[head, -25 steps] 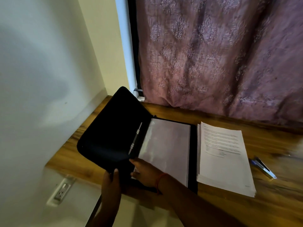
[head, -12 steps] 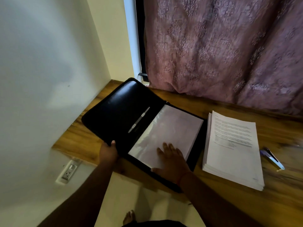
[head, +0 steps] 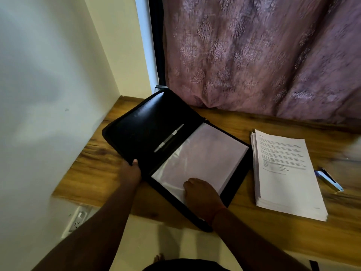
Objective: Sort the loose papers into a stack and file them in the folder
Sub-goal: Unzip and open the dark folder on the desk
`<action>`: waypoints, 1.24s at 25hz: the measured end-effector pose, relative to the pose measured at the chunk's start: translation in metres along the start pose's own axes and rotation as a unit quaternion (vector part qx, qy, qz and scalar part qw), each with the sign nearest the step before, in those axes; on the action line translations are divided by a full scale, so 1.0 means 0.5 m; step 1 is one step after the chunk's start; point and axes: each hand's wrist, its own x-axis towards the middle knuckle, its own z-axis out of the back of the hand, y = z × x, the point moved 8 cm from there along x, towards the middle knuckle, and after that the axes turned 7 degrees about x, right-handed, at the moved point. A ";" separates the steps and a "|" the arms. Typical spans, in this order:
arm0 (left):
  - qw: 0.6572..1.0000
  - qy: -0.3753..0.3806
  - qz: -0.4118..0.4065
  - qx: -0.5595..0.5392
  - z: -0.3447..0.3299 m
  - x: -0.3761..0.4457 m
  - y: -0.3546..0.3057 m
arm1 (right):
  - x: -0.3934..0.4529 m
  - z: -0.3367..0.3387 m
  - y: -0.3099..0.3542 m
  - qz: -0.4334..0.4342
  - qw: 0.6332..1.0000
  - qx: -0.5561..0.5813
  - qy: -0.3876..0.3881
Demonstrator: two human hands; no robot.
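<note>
On the far left there is a pale wall with a white power socket low down, under the edge of the wooden desk. On the left part of the desk lies a black folder, wide open and turned a little sideways. Its left cover is shiny and dark, and a thin silver clip bar runs down the middle fold. The left hand holds the near edge of that left cover, with the thumb curled over the rim; the other fingers are under the cover and cannot be seen. The arm comes up from the bottom left. The right half of the folder holds clear plastic sleeves with pale sheets inside. The right hand rests on the near corner of the sleeves, its fingers curled and tucked at the sleeve edge, so it looks like it is pinching the corner, but this is hard to tell for sure. A red thread goes round that wrist. Just beside the folder, to its right, sits a neat stack of papers, not touching it. The top page has printed lines, but the writing is too small and blurry to read. Further right, near the stack, lies a blue and silver stapler. Behind the desk hangs a pink curtain with a flower pattern.
</note>
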 end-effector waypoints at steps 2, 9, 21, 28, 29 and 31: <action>1.000 0.013 -0.012 0.004 -0.009 0.020 -0.021 | 0.017 0.005 0.008 -0.016 1.000 -0.007 -0.017; 0.996 0.026 -0.078 0.038 -0.030 0.078 -0.095 | 0.051 -0.025 0.019 -0.069 0.997 -0.005 0.017; 0.987 0.102 -0.106 0.068 -0.102 -0.155 -0.035 | 0.078 -0.011 -0.026 -0.116 0.989 0.095 0.007; 0.996 0.089 -0.004 -0.005 -0.136 -0.217 -0.024 | 0.032 0.010 -0.084 -0.023 0.975 0.199 0.092; 0.997 0.074 0.011 -0.017 -0.128 -0.216 -0.016 | 0.032 0.016 -0.104 -0.032 0.973 0.217 0.079; 0.999 0.037 0.028 -0.007 -0.128 -0.232 -0.017 | 0.013 0.036 -0.158 -0.048 0.967 0.244 0.056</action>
